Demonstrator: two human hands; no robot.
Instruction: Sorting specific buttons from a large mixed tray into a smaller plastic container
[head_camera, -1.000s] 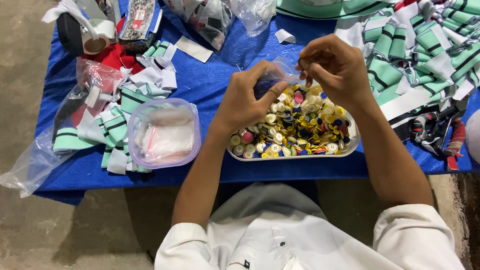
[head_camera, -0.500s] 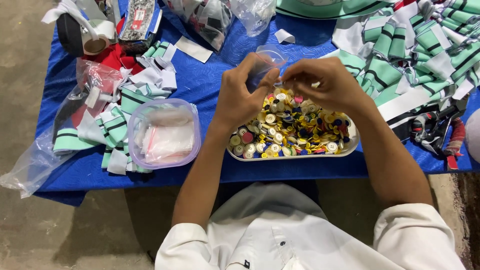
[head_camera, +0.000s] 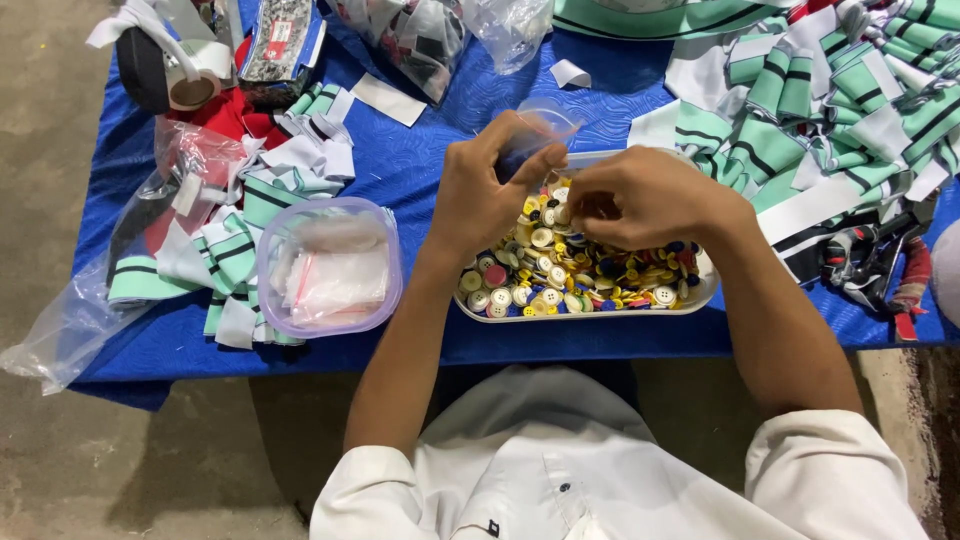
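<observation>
A white tray (head_camera: 700, 292) full of mixed coloured buttons (head_camera: 560, 275) lies on the blue table near the front edge. Over the tray's left part, my left hand (head_camera: 485, 195) pinches a small clear plastic bag (head_camera: 545, 120) and holds it up. Just to the right of it, my right hand (head_camera: 640, 200) hovers above the buttons with its fingers curled together near the bag's mouth. Whether a button sits between those fingertips is hidden.
A clear round tub (head_camera: 328, 268) of small plastic bags stands left of the tray. Green-and-white striped fabric pieces (head_camera: 830, 100) pile at the right and more (head_camera: 230, 240) at the left. Pliers (head_camera: 885, 270) lie at the right edge. Plastic bags (head_camera: 430, 35) sit at the back.
My right hand has dropped from above the tray's far side to just over the buttons. My left hand has turned, keeping the small bag pinched and raised.
</observation>
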